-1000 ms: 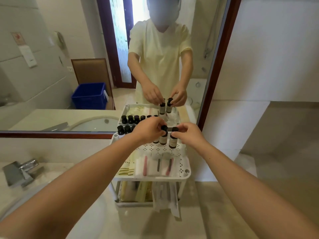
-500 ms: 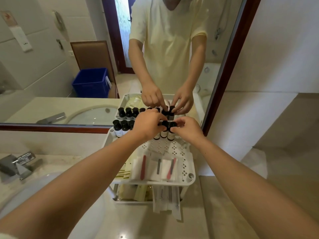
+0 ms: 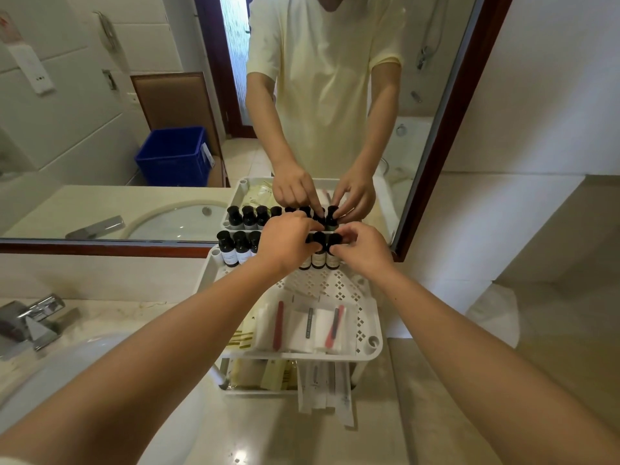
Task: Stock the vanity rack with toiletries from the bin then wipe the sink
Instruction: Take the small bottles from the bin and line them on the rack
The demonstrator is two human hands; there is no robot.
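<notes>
Below the mirror (image 3: 100, 146), rack (image 3: 335, 356) stands on countertop (image 3: 429, 414).

Left hand (image 3: 288, 243) is hiding the middle of the row of toiletry bottles (image 3: 231, 251); labels are showing too small (print illegible); sink (image 3: 47, 374) is running off the left edge.
</notes>
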